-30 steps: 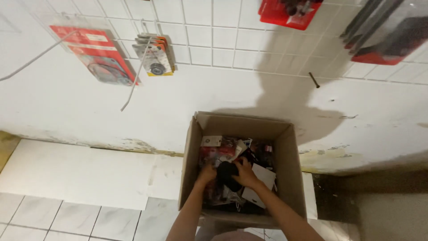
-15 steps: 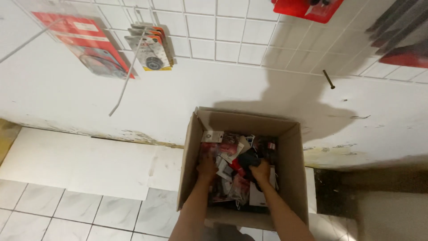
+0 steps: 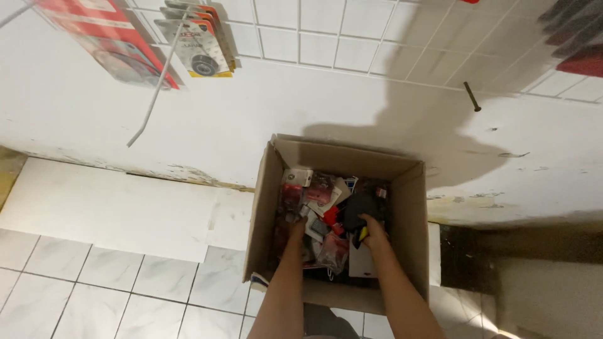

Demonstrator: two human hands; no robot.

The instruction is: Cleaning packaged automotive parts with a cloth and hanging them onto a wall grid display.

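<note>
Both forearms reached from the near edge down into an open cardboard box (image 3: 402, 251) that stood on the tiled floor (image 3: 94, 276) against the wall; the left hand (image 3: 296, 227) was sunk among the packets (image 3: 314, 207) on the left side of the box, its fingers hidden in the clutter, so I could not tell how far it was open or whether it held anything; the right hand (image 3: 374, 231) lay toward the middle right, fingers curled about a black item (image 3: 359, 209) with a touch of yellow beside them, though the grip itself was too dim to judge as closed; red, white and clear packets filled the box around both hands; left of the box a pale flat board (image 3: 113, 210) lay on the floor along the foot of the wall; farther off, on the white tiled wall, carded packages (image 3: 195, 37) hung at upper left beside a red one (image 3: 107, 44), and a bare dark peg (image 3: 472, 97) stuck out at upper right, within the shadow cast over the wall.
</note>
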